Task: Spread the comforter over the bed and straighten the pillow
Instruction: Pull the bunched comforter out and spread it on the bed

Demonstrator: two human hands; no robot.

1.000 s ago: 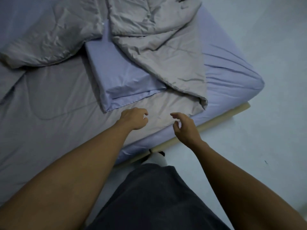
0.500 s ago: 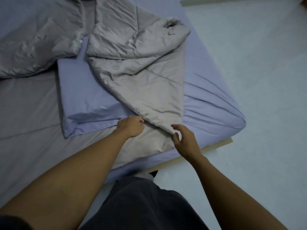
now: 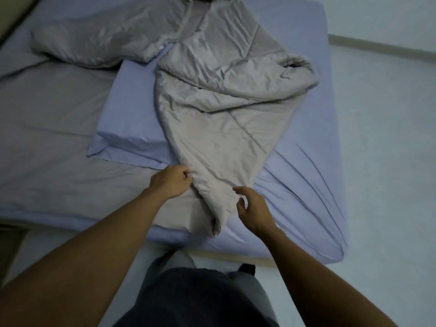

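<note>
1. The grey comforter lies bunched and folded across the middle of the bed, with one flap narrowing to a point at the near edge of the mattress.
2. The left hand sits at the left edge of that flap, its fingers curled in against the fabric. It seems to be pinching the hem, though I cannot see the grip itself.
3. The right hand hovers just beside the right edge of the flap, near the tip. Thumb and fingers are spread loosely apart, with nothing between them.
4. The lavender pillow lies flat to the left of the flap, turned at a slant to the mattress edge. Its right side is tucked under the comforter, and a loose end of its case trails out toward the near side.
5. A second heap of the comforter is piled behind the pillow toward the far left of the bed.
6. The lavender sheet shows bare on the right part of the mattress, with long creases running toward the near right corner.
7. The person stands close against the near side of the bed on a pale floor, with dark clothing at the bottom of the view.
</note>
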